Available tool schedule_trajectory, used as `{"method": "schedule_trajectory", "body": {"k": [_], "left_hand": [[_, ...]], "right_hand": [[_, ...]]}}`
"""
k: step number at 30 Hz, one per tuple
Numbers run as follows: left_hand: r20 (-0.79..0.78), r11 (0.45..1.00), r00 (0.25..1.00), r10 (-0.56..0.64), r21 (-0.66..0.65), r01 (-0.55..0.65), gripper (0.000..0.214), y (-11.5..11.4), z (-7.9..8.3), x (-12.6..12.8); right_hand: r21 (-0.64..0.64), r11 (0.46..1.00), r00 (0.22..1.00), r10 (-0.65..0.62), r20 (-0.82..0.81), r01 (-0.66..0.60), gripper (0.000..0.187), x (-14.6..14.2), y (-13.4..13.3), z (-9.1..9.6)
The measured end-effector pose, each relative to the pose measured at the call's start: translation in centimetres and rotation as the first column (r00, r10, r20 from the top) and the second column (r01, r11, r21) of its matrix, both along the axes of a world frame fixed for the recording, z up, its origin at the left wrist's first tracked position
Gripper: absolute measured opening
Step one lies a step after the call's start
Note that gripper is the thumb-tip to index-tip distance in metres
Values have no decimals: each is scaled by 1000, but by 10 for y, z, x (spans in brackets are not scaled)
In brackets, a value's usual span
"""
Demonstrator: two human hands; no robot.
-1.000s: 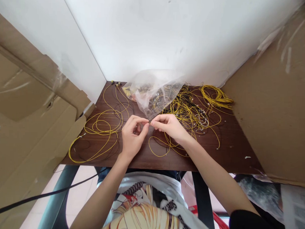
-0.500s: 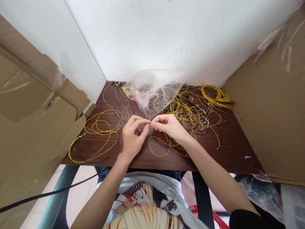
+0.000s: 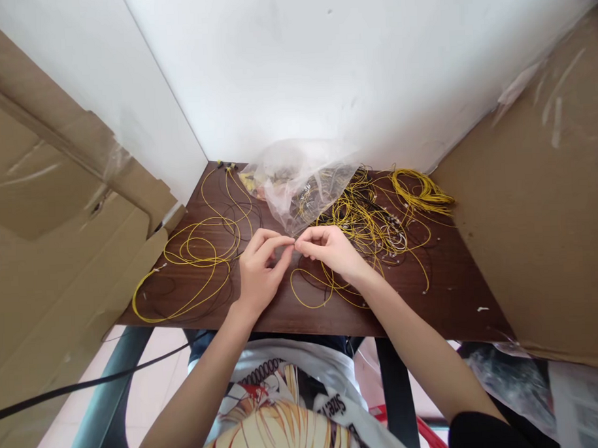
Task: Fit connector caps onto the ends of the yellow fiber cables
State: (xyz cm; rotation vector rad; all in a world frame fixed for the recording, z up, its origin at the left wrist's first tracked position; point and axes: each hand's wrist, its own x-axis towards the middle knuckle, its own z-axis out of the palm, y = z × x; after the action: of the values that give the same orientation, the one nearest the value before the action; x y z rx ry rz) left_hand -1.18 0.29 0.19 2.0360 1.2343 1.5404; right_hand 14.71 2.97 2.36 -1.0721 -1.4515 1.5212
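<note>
Above the middle of the dark wooden table (image 3: 282, 316), my left hand (image 3: 262, 268) and my right hand (image 3: 329, 250) meet at the fingertips. Each is closed in a pinch, thumb against forefinger. Whatever sits between the fingertips is too small to make out. Just beyond them lies a clear plastic bag (image 3: 290, 182) with small items inside. Close to my right hand spreads a tangle of yellow and black cables (image 3: 362, 209) with small white ends. Left of my left hand, a loosely looped yellow cable (image 3: 202, 259) rests on the table.
A neat coil of yellow cable (image 3: 418, 190) lies at the back right. Cardboard walls stand at the left (image 3: 58, 213) and right (image 3: 534, 209), with a white wall (image 3: 323, 73) behind. A black cord (image 3: 89, 386) runs across the lower left, past a chair armrest (image 3: 106, 394).
Both hands hold nearly the same pinch at the same spot. The whole view has shifted very slightly; nothing on the table has visibly moved.
</note>
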Motion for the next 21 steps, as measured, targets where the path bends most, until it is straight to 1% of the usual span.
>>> {"method": "schedule_trajectory", "body": {"k": [5,8,14,21], "left_hand": [[-3,1000,1000,-11,5,11,10,1,0,-1],[-44,1000,999,-20,19,21,10,2,0,-3],[-144,998,989,-43,49,50,12,2,-1,-5],[-166,994,982,-85,54,95,12,2,-2,-7]], "right_hand": [[35,999,1000,20,5,-21,17,1,1,-2],[51,998,999,35,22,-36,15,3,2,-2],[17,998,998,58,27,-59,11,6,2,2],[10,997,997,76,31,-76,9,6,3,0]]}}
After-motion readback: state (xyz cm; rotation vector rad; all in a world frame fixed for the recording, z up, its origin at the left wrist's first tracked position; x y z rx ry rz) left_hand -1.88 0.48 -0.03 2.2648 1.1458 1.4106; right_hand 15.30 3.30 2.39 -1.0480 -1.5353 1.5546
